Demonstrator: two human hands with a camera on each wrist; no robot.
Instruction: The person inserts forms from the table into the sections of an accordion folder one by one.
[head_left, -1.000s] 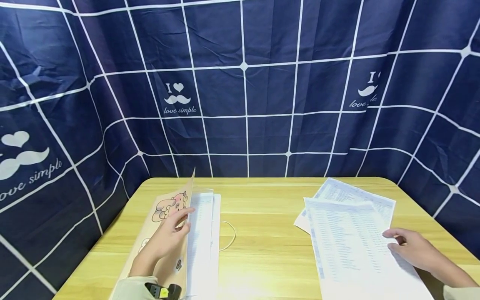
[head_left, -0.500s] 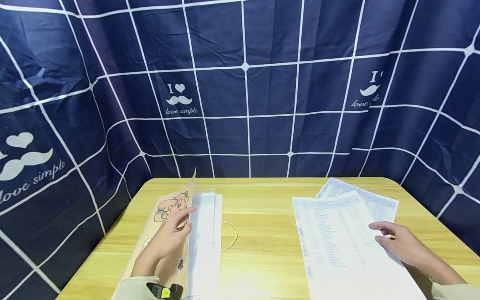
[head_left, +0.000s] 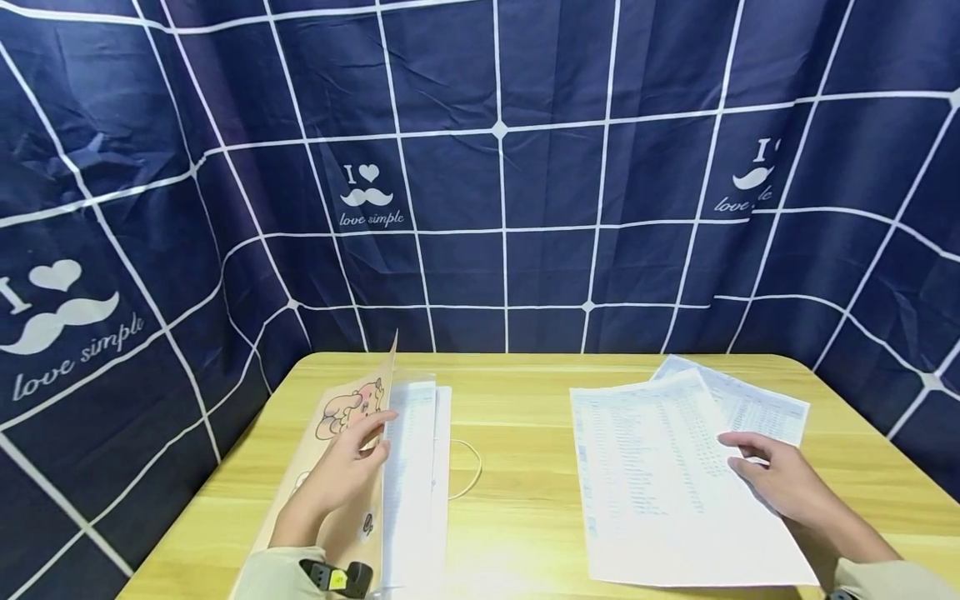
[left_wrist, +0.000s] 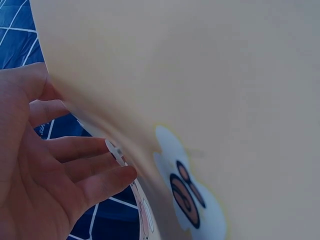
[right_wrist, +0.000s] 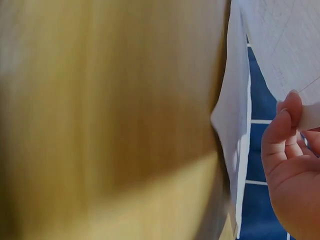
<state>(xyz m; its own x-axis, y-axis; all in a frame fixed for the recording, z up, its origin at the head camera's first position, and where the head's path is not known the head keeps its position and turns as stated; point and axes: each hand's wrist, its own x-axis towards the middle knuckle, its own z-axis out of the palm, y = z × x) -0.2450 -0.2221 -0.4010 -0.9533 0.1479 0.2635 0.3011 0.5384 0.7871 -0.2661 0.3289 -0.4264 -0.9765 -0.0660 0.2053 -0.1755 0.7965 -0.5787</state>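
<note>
With fingers bent, a person's left hand (head_left: 351, 462) pinched the raised cover (head_left: 358, 393) of a cartoon-printed folder holding printed papers (head_left: 408, 492); the right hand (head_left: 787, 479), thumb and fingertips together, held a printed sheet (head_left: 645, 467) over the wooden table (head_left: 517, 425). Another sheet (head_left: 772, 410) lay partly covered beyond, before a navy gridded curtain (head_left: 543, 192).

Shows white grid lines on navy curtain (head_left: 547, 192), yellow wood grain on table (head_left: 517, 475), pink-tinted cartoon (head_left: 366, 398) on tan folder (left_wrist: 200, 85), blue print on white sheets (head_left: 652, 500)
</note>
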